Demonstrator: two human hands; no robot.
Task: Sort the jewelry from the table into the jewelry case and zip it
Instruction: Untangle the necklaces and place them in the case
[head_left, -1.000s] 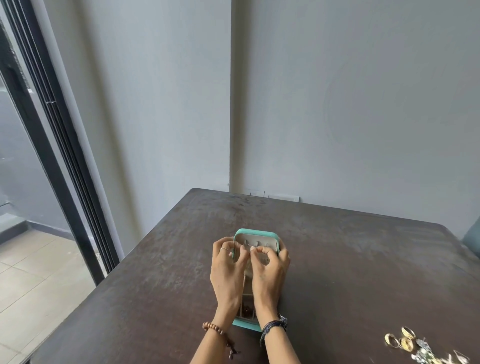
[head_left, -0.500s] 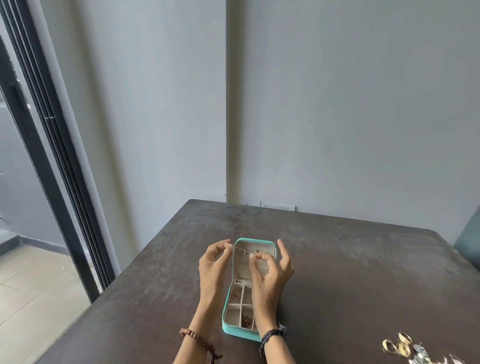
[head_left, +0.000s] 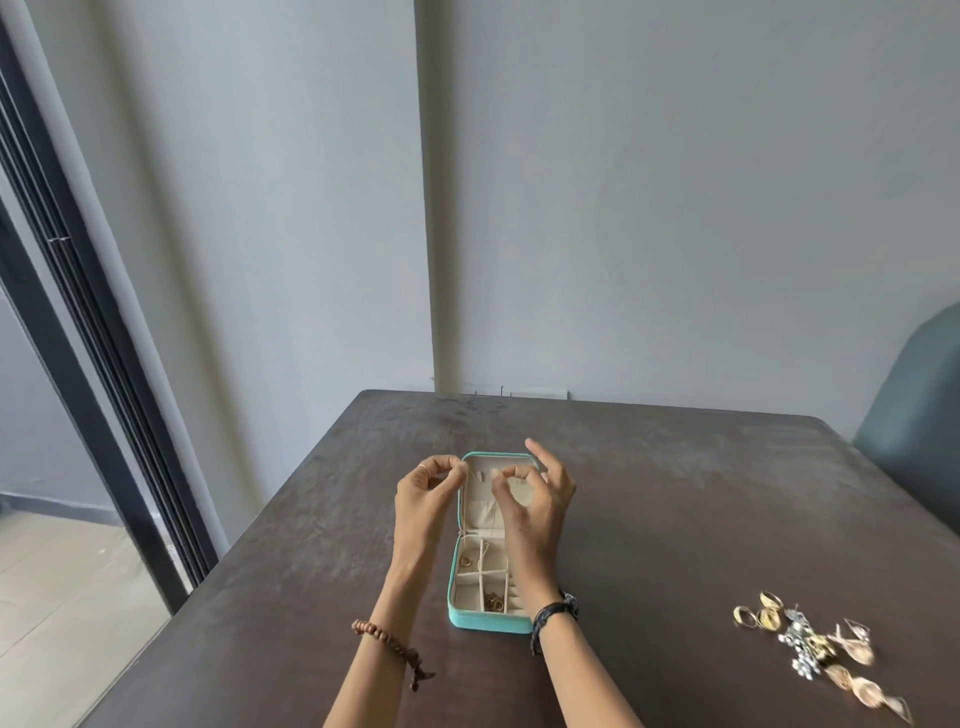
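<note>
A small teal jewelry case (head_left: 488, 623) lies open on the dark table (head_left: 675, 519), its cream lid (head_left: 483, 499) raised at the far side. Small gold pieces sit in its lower compartments. My left hand (head_left: 426, 493) pinches one end of a thin chain (head_left: 500, 512) at the lid's left edge. My right hand (head_left: 532, 499) pinches the chain near the lid's top, its other fingers spread. The chain hangs down in front of the lid. A pile of loose jewelry (head_left: 815, 649), gold rings and silver pieces, lies at the near right of the table.
The table's left edge (head_left: 249, 535) runs beside a dark-framed sliding door (head_left: 78, 338). A grey wall stands behind the table. A teal chair back (head_left: 919, 415) shows at the far right.
My hands have moved apart from the lid's centre and lifted off the case. The case's lower compartments, earlier covered by my wrists, are in sight. The chain is stretched between my fingers.
</note>
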